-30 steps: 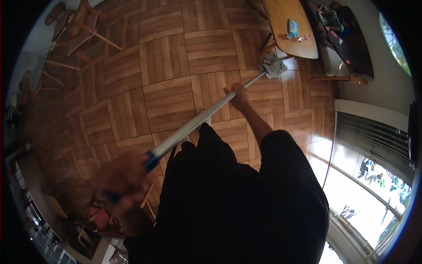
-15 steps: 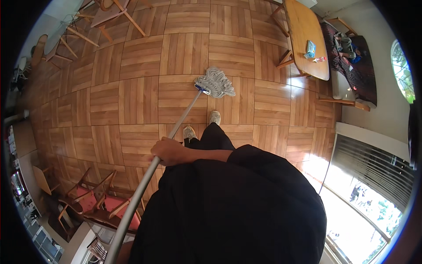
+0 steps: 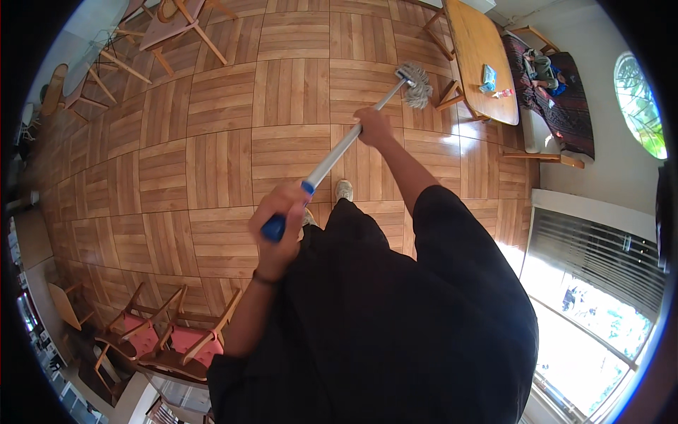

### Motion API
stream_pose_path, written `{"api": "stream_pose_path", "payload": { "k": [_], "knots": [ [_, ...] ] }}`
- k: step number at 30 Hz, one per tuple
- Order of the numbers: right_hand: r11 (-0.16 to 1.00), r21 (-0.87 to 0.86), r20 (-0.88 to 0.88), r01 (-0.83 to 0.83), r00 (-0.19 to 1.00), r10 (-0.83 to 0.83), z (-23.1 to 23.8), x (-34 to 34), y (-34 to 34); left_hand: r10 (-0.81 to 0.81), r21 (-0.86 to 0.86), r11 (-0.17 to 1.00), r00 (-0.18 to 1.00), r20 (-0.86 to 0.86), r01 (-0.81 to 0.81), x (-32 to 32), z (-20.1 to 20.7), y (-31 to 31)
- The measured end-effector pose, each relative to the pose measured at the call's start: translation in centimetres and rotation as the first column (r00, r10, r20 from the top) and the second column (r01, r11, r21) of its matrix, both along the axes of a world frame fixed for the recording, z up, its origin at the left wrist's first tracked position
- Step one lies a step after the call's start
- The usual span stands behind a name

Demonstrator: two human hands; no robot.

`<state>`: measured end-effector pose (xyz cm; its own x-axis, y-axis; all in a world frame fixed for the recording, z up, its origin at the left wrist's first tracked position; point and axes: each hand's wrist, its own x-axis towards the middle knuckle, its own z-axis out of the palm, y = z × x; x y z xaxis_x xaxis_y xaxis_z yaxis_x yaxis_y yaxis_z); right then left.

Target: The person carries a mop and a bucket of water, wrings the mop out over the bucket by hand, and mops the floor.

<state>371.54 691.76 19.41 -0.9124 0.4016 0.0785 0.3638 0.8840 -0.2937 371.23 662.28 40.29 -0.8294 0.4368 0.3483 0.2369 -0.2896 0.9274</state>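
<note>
A string mop (image 3: 334, 158) with a pale metal handle slants across the floor from near my body toward the far right. Its grey, stringy mop head (image 3: 419, 87) lies by the legs of a wooden table. My left hand (image 3: 277, 218), slightly blurred, is closed round the blue grip at the near end of the handle. Farther along, my right hand (image 3: 374, 127) wraps the handle closer to the mop head, with the arm stretched out. One of my shoes (image 3: 344, 190) shows plainly below the handle; the other is mostly hidden behind my left hand.
The wooden table (image 3: 480, 42) at the far right carries a blue packet (image 3: 488, 78). Beyond it stands a bench (image 3: 554, 106) with dark cloth. Chairs (image 3: 173, 32) stand at the far left, red-cushioned chairs (image 3: 194, 343) at the near left. A bright window (image 3: 593, 339) is on the right.
The mop head has swung right and farther away, toward the table. My right hand has moved forward with the handle. My left hand has come into view on the blue grip.
</note>
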Motion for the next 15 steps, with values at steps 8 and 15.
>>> {"api": "stream_pose_path", "payload": {
  "k": [8,15],
  "knots": [
    [0.951,-0.224,-0.452,-0.215,0.887,0.094,5.2,0.1,-9.6,-0.038,0.212,0.975,0.989,-0.141,0.067,-4.3,5.7,-8.0],
    [0.578,-0.506,-0.441,-0.64,0.768,0.465,14.4,1.8,-24.5,0.06,0.303,0.948,0.887,-0.457,0.092,-2.4,19.4,-21.4]
  ]
}}
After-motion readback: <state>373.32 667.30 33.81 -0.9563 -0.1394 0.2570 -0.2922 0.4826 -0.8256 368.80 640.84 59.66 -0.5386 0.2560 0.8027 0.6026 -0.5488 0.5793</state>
